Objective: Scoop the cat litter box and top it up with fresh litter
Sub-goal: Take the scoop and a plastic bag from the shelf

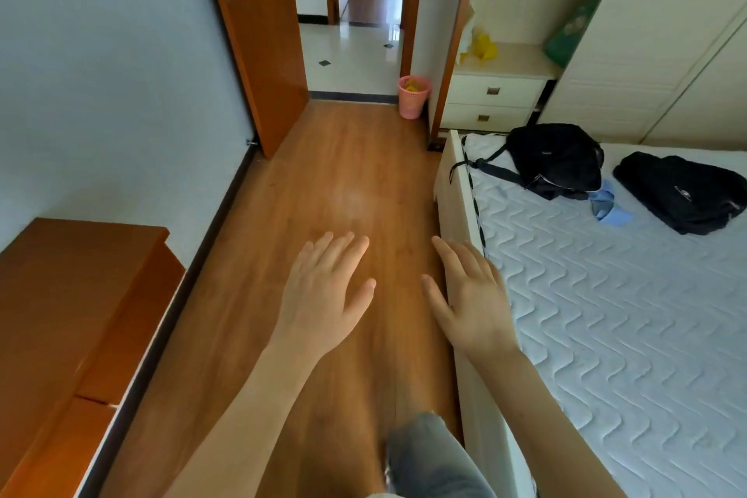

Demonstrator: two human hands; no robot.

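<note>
Holding both the left hand and right hand out flat with nothing in them (no litter box shows anywhere), the person has not started scooping yet.

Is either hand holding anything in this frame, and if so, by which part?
Nothing is held. The left hand and the right hand both hang over the wooden floor with fingers straight and spread. No scoop, litter or litter box is in view.

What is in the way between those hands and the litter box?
No litter box shows here, so that cannot be judged. Both the left hand and right hand are empty, held over bare wooden floor leading to an open doorway.
</note>
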